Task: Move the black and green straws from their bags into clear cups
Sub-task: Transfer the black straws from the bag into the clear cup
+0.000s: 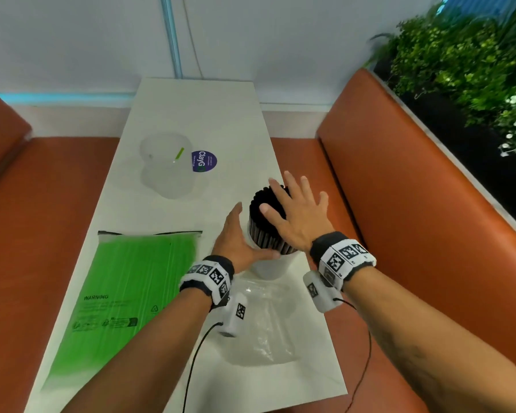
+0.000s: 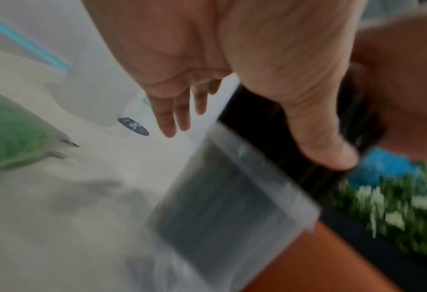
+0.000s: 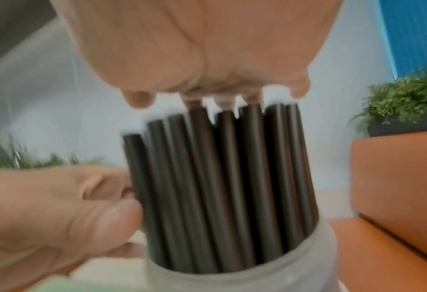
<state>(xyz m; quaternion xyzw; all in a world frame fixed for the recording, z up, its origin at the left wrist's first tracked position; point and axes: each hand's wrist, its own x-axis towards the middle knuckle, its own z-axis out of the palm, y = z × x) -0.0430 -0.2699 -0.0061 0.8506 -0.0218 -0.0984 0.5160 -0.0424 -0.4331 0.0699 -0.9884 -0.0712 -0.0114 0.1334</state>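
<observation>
Topping ribbed black straws (image 1: pixel 267 216) in frosted cup (image 1: pixel 273 265): flat, spread right hand (image 1: pixel 295 213); left hand (image 1: pixel 236 242) spread alongside.

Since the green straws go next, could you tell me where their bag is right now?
In the head view, the green straw bag lies flat on the white table's near left, left of the left hand.
</observation>
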